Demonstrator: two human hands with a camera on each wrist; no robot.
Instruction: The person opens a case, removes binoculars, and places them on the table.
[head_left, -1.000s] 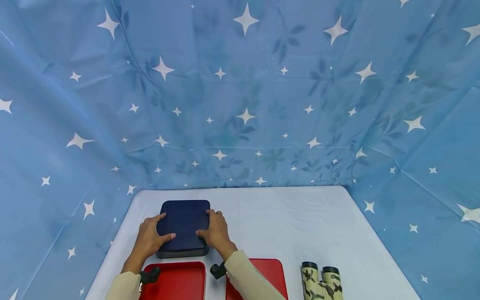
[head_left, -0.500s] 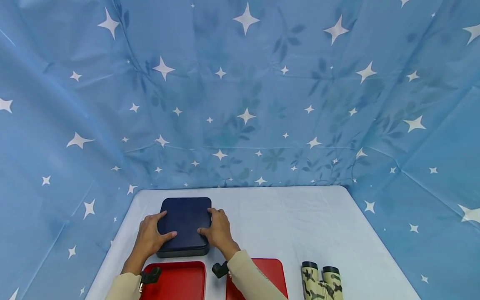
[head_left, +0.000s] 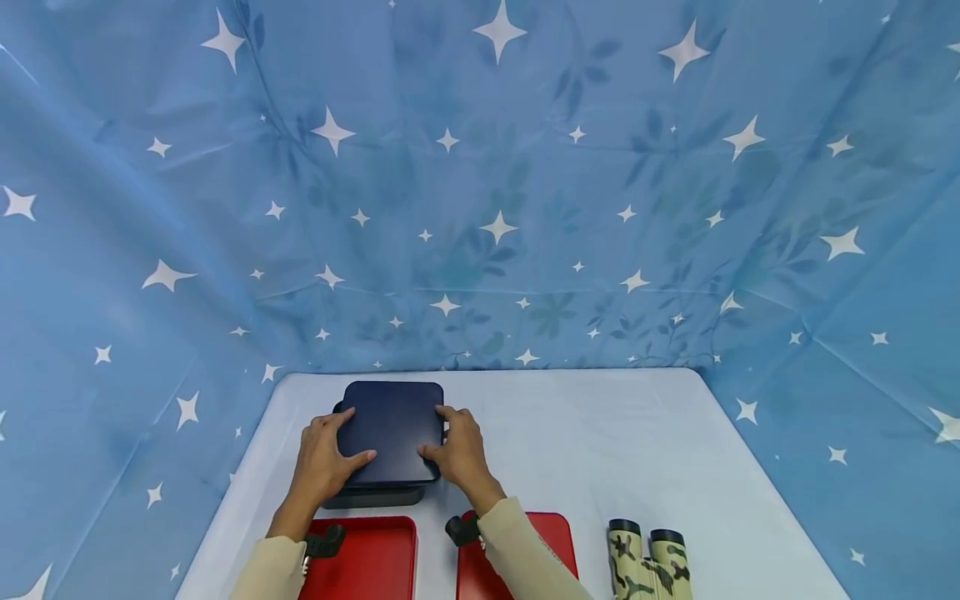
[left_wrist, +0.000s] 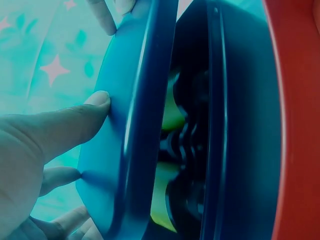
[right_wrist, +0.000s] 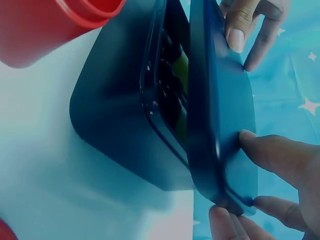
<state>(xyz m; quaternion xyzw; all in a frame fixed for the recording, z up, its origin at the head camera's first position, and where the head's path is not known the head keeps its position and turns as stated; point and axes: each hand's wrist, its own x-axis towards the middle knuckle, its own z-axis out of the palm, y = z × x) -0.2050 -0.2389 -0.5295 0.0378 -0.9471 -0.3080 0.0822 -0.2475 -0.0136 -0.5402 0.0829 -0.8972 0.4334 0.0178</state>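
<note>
A square dark navy lid (head_left: 393, 429) is raised off a dark box (head_left: 375, 497), leaving a gap between them in both wrist views. My left hand (head_left: 322, 457) grips the lid's left side, thumb on top and fingers at the edge. On the opposite side my right hand (head_left: 461, 452) holds it the same way. Through the gap, the left wrist view reveals yellow-green and black things (left_wrist: 171, 107) inside the box; their kind is partly hidden by shadow and the lid.
A red open tray or box (head_left: 367, 562) stands just in front of the dark box. A flat red piece (head_left: 551, 542) lies under my right forearm. Camouflage-patterned binoculars (head_left: 648, 571) are at the front right of the white table (head_left: 600, 450). A blue starred curtain (head_left: 480, 183) surrounds the table.
The lid, sitting on the box a second ago, has come up and shifted right and away from me, both hands moving with it. The head view has tilted slightly.
</note>
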